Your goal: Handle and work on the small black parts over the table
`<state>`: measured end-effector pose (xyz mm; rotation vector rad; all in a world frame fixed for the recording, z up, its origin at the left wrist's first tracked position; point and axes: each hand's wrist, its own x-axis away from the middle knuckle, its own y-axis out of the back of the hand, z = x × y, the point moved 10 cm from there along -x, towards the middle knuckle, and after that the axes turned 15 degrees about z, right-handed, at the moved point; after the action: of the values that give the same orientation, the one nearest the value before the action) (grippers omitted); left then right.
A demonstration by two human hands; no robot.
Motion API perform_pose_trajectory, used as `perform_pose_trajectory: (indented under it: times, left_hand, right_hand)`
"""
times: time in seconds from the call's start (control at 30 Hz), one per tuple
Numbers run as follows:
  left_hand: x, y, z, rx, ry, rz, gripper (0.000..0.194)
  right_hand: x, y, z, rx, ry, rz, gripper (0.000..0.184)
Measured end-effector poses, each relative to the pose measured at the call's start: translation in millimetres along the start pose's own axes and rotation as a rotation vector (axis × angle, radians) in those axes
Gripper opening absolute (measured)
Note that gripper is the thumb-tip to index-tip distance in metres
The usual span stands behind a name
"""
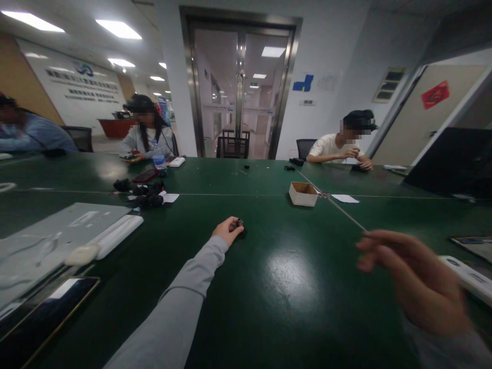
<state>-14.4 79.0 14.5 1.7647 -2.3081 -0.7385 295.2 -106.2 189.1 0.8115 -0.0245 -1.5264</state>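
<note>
My left hand [227, 229] reaches out over the dark green table [269, 287], its fingers pinched round a small dark round part [240, 223] that rests on the tabletop. My right hand [407, 277] hovers close to the camera at the right, blurred, with fingers pinched on the near end of a thin metal rod [342, 210]. The rod stretches away towards a small open cardboard box [303, 193] in the middle of the table.
A grey flat device [46, 241], a white bar [115, 234] and a phone [42, 318] lie at the left. Black parts [144, 193] and a paper slip sit further back. Three people sit at the far side. A white object [469, 277] lies at the right.
</note>
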Motion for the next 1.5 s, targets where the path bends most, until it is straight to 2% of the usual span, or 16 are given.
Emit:
perform_pose_trajectory:
  times: [0.07, 0.13, 0.17, 0.2, 0.23, 0.33, 0.43, 0.6, 0.8, 1.27, 1.5]
  left_hand:
    - [-4, -2.7, 0, 0.14, -0.058, -0.015, 0.024]
    - [-7, -5.2, -2, 0.234, -0.113, -0.012, 0.024]
    - [-9, -5.1, -2, 0.265, -0.132, -0.016, 0.025]
    - [-11, -3.8, -3, 0.295, -0.148, -0.026, 0.026]
    - [-12, -1.9, -3, 0.325, -0.162, -0.039, 0.026]
    - [-19, 1.9, -5, 0.4, -0.198, -0.063, 0.027]
    - [-27, -3.3, -7, 0.419, -0.199, -0.042, 0.026]
    - [-27, -12.8, -15, 0.344, -0.15, 0.019, 0.025]
    - [-17, 2.0, -11, 0.307, -0.109, -0.056, 0.031]
    - [-13, 6.5, 6, 0.343, 0.037, -0.155, 0.032]
    - [-9, 11.6, 8, 0.13, 0.155, -0.187, 0.041]
  right_hand:
    - [-40, -86, -34, -0.246, -0.141, 0.381, 0.03]
    - [-64, -165, -75, -0.443, -0.351, 0.608, 0.038]
    - [-71, -196, -98, -0.517, -0.478, 0.647, 0.039]
    - [-78, -219, -118, -0.59, -0.58, 0.621, 0.038]
    - [-85, -239, -131, -0.687, -0.621, 0.579, 0.035]
    - [-104, -272, -144, -0.969, -0.525, 0.469, 0.03]
    - [-111, -277, -146, -1.066, -0.419, 0.442, 0.029]
    - [-117, -268, -156, -1.039, -0.36, 0.405, 0.023]
    - [-118, -271, -162, -1.042, -0.349, 0.415, 0.027]
    - [-116, -270, -158, -1.02, -0.327, 0.418, 0.031]
    - [-114, -269, -152, -1.007, -0.342, 0.437, 0.024]
